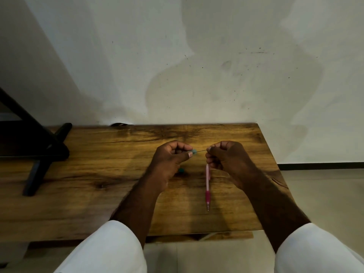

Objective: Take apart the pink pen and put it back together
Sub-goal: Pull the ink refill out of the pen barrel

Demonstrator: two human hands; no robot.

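The pink pen body (207,186) lies on the wooden table (98,174), tip toward me, just below my right hand. My left hand (171,156) pinches a small teal piece (194,151) between thumb and forefinger. A thin dark rod (201,151) runs from that piece to my right hand (222,154), whose fingertips pinch its other end. Both hands hover above the table. Another small teal part (181,170) rests on the table under my left wrist, partly hidden.
A black stand (39,154) with angled legs occupies the table's left end. The table's right edge (275,164) is close to my right hand, and its back edge meets a pale wall (197,75). Tiled floor shows to the right.
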